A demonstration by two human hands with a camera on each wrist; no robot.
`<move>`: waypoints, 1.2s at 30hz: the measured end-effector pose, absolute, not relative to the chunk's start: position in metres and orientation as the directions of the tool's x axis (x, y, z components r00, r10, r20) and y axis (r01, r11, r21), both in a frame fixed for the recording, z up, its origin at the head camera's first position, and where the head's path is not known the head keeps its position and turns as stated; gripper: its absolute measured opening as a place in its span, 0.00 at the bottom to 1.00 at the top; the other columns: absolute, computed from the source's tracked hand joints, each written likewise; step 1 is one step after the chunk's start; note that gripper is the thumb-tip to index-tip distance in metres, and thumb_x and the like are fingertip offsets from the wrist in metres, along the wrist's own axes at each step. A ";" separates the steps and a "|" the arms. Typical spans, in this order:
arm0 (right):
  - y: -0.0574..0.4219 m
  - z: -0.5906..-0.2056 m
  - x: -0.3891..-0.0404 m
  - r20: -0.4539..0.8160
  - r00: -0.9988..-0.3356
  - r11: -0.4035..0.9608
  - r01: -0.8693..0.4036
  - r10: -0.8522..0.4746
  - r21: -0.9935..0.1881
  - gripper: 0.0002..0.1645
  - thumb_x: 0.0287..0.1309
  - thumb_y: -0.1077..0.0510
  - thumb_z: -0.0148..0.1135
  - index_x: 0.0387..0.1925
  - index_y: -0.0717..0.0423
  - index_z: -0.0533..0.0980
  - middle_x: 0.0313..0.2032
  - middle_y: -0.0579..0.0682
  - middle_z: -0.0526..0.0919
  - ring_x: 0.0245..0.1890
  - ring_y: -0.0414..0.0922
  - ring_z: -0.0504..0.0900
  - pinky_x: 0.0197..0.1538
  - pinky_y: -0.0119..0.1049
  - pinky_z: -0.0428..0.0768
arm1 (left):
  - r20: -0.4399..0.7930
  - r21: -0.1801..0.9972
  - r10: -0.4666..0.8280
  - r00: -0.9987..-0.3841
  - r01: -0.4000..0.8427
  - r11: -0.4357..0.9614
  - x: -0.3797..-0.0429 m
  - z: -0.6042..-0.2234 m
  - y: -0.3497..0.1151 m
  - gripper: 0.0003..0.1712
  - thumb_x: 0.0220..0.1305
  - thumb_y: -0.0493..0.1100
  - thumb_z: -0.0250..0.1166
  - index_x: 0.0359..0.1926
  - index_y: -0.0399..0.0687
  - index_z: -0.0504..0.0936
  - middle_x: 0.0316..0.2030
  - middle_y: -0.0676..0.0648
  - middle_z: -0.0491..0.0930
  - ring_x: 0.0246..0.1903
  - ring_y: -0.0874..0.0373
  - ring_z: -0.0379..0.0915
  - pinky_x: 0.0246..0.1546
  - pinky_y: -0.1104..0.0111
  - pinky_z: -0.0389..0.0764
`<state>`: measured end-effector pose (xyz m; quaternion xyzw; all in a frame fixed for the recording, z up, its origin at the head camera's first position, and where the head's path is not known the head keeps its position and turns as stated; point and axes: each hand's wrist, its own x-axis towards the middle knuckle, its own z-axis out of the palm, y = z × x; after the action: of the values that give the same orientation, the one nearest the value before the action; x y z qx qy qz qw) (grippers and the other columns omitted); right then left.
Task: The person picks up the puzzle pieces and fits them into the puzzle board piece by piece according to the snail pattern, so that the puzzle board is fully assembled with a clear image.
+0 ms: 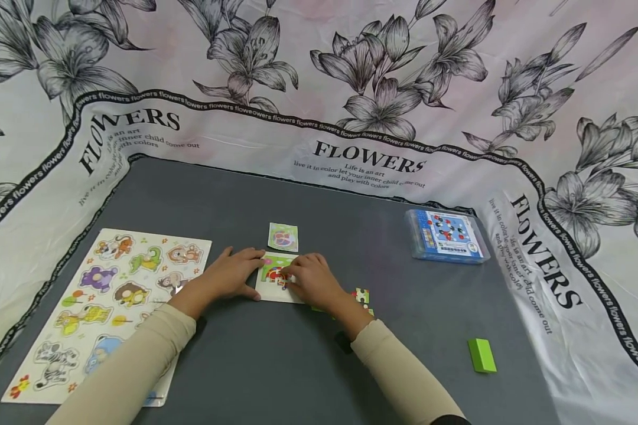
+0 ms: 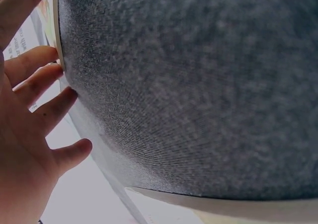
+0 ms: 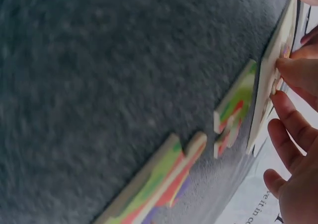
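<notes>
A small pale puzzle board (image 1: 276, 293), with a green and red picture partly laid in it, lies flat between the two hands. My left hand (image 1: 234, 273) rests at its left side; in the left wrist view the spread fingers (image 2: 36, 65) touch the board's edge. Over the right part of the board is my right hand (image 1: 315, 281), its thumb and a fingertip pinching a small puzzle piece (image 3: 275, 84), mostly hidden by the fingers. Loose puzzle pieces (image 1: 362, 296) lie beside the right wrist, partly covered by it; the right wrist view shows one green and red piece (image 3: 241, 92) near the board.
Just beyond the board lies a small picture card (image 1: 283, 237). A large animal puzzle board (image 1: 106, 307) fills the left side, under the left forearm. At the back right sits a blue plastic case (image 1: 449, 236), with a green block (image 1: 481, 355) nearer on the right.
</notes>
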<state>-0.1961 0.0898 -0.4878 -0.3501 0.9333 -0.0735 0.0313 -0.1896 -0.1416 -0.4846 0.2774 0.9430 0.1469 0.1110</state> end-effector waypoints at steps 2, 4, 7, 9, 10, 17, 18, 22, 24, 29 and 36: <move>0.090 -0.489 -0.196 0.006 -0.754 0.746 -0.651 -0.657 -0.143 0.16 0.62 0.51 0.64 0.51 0.41 0.82 0.46 0.44 0.81 0.53 0.44 0.75 0.65 0.47 0.64 | -0.128 0.341 0.556 -0.821 0.490 0.802 -0.191 -0.485 -0.140 0.45 0.49 0.60 0.75 0.63 0.40 0.74 0.69 0.41 0.65 0.69 0.44 0.59 0.63 0.34 0.55; 0.090 -0.489 -0.197 0.027 -0.753 0.746 -0.655 -0.657 -0.121 0.16 0.63 0.51 0.63 0.52 0.41 0.82 0.46 0.44 0.80 0.53 0.45 0.75 0.65 0.47 0.64 | -0.128 0.342 0.552 -0.824 0.486 0.804 -0.192 -0.484 -0.139 0.46 0.48 0.60 0.75 0.64 0.40 0.74 0.69 0.41 0.65 0.69 0.44 0.58 0.64 0.34 0.55; 0.088 -0.488 -0.197 0.058 -0.754 0.749 -0.656 -0.654 -0.093 0.15 0.62 0.51 0.63 0.51 0.42 0.83 0.45 0.44 0.81 0.52 0.45 0.75 0.63 0.48 0.65 | -0.130 0.337 0.549 -0.825 0.484 0.807 -0.193 -0.481 -0.138 0.46 0.48 0.60 0.75 0.64 0.40 0.74 0.69 0.41 0.65 0.69 0.43 0.58 0.64 0.34 0.55; 0.087 -0.486 -0.197 0.066 -0.759 0.754 -0.651 -0.648 -0.085 0.15 0.62 0.52 0.64 0.51 0.42 0.83 0.45 0.45 0.81 0.51 0.46 0.75 0.63 0.49 0.66 | -0.137 0.336 0.549 -0.824 0.483 0.809 -0.194 -0.479 -0.138 0.47 0.48 0.60 0.75 0.64 0.40 0.73 0.69 0.41 0.64 0.70 0.43 0.57 0.64 0.34 0.55; 0.086 -0.485 -0.197 0.065 -0.761 0.757 -0.649 -0.645 -0.075 0.15 0.61 0.52 0.65 0.50 0.42 0.83 0.44 0.45 0.81 0.51 0.46 0.76 0.63 0.49 0.66 | -0.140 0.331 0.549 -0.824 0.484 0.810 -0.194 -0.478 -0.138 0.47 0.48 0.60 0.75 0.65 0.40 0.73 0.69 0.41 0.64 0.70 0.42 0.57 0.64 0.34 0.55; 0.078 -0.477 -0.198 0.026 -0.747 0.746 -0.659 -0.664 0.095 0.14 0.64 0.51 0.62 0.50 0.38 0.84 0.42 0.43 0.81 0.54 0.45 0.75 0.68 0.53 0.64 | -0.142 0.307 0.544 -0.827 0.486 0.818 -0.198 -0.471 -0.138 0.47 0.48 0.60 0.75 0.65 0.40 0.72 0.69 0.41 0.64 0.70 0.43 0.57 0.64 0.35 0.54; 0.077 -0.476 -0.198 0.018 -0.746 0.742 -0.661 -0.666 0.113 0.14 0.65 0.52 0.61 0.50 0.38 0.84 0.42 0.43 0.82 0.55 0.46 0.75 0.68 0.54 0.64 | -0.139 0.307 0.546 -0.826 0.488 0.817 -0.199 -0.471 -0.138 0.47 0.48 0.60 0.75 0.65 0.40 0.72 0.69 0.40 0.64 0.70 0.43 0.57 0.64 0.34 0.54; 0.077 -0.475 -0.197 -0.003 -0.748 0.744 -0.660 -0.664 0.104 0.15 0.66 0.53 0.59 0.53 0.40 0.82 0.44 0.44 0.83 0.55 0.47 0.76 0.67 0.54 0.65 | -0.134 0.319 0.552 -0.823 0.492 0.810 -0.200 -0.471 -0.137 0.47 0.48 0.59 0.75 0.65 0.40 0.73 0.69 0.40 0.65 0.69 0.43 0.58 0.64 0.34 0.54; 0.078 -0.476 -0.197 -0.006 -0.753 0.751 -0.657 -0.658 0.059 0.17 0.65 0.52 0.60 0.55 0.40 0.81 0.45 0.44 0.83 0.54 0.46 0.76 0.65 0.51 0.66 | -0.135 0.317 0.552 -0.823 0.492 0.811 -0.199 -0.472 -0.137 0.47 0.48 0.60 0.75 0.64 0.39 0.73 0.69 0.40 0.65 0.69 0.42 0.58 0.64 0.34 0.55; 0.086 -0.481 -0.196 -0.021 -0.764 0.764 -0.642 -0.644 -0.066 0.19 0.64 0.49 0.61 0.57 0.41 0.80 0.46 0.44 0.82 0.52 0.46 0.76 0.61 0.47 0.68 | -0.140 0.324 0.552 -0.822 0.489 0.810 -0.195 -0.480 -0.137 0.47 0.48 0.61 0.75 0.64 0.39 0.73 0.69 0.40 0.65 0.69 0.43 0.58 0.63 0.33 0.55; 0.114 -0.484 -0.194 0.024 -0.782 0.760 -0.613 -0.623 -0.216 0.15 0.62 0.54 0.64 0.51 0.45 0.82 0.45 0.47 0.83 0.54 0.48 0.76 0.65 0.52 0.65 | -0.166 0.331 0.538 -0.826 0.468 0.819 -0.192 -0.486 -0.137 0.48 0.47 0.60 0.75 0.65 0.40 0.72 0.69 0.40 0.64 0.70 0.42 0.56 0.64 0.34 0.53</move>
<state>-0.1937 0.1145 -0.4835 -0.3295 0.9378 -0.1067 0.0248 -0.1919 -0.1366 -0.4863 0.2660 0.9453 0.1396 0.1268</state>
